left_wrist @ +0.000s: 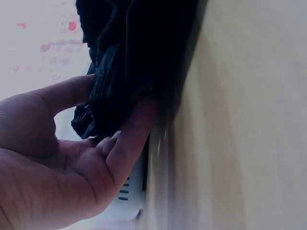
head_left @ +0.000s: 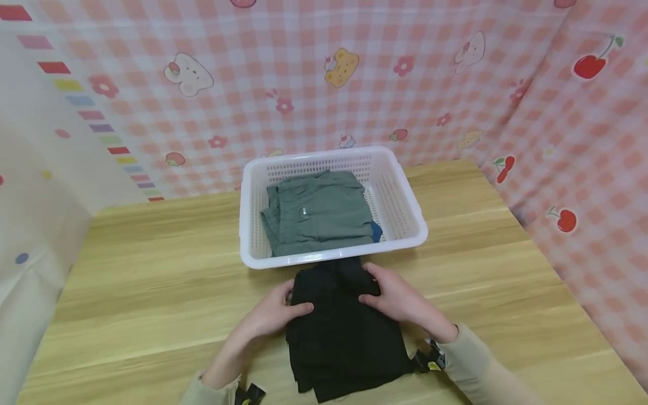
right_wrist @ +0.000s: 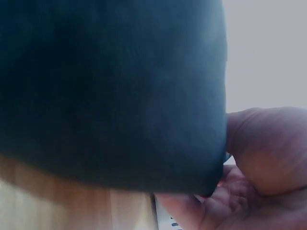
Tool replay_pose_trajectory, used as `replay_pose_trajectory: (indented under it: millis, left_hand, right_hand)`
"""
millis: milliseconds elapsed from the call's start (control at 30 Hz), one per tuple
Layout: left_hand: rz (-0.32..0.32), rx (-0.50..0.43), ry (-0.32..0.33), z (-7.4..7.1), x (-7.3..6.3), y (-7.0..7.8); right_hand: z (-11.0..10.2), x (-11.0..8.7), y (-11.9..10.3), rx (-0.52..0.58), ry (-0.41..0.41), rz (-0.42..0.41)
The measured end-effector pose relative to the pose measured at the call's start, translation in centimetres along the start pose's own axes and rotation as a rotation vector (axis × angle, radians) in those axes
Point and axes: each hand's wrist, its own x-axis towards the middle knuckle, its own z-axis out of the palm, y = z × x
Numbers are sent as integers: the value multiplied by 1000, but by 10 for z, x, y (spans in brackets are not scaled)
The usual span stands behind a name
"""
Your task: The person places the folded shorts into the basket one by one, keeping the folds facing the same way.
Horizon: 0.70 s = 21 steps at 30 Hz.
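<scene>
A folded black garment lies in front of the basket, its far edge close to the basket's near rim. My left hand grips its left side, thumb on top and fingers tucked under; the left wrist view shows the gathered black cloth between thumb and fingers. On the opposite side my right hand holds the right edge, thumb over the cloth. In the right wrist view the dark fabric fills most of the picture and hides the fingertips.
A white plastic basket stands on the wooden table near the back. Inside lie folded green shorts, with a bit of blue cloth showing beside them. Pink checked cloth covers the wall behind and the right side.
</scene>
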Motion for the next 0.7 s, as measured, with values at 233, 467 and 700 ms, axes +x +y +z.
replay_pose_trajectory:
  millis: [233,467,700]
  left_hand:
    - [-7,6,-3,-3,-2,-2]
    - [20,36,4,1,-2,-2]
    - [50,21,-48,-2,0,-2]
  right_hand:
    - [-5,-5,0,-36,-23,19]
    - [-3,-6,3,-21,-41,10]
    - [-13,-9,1,3,-24,-46]
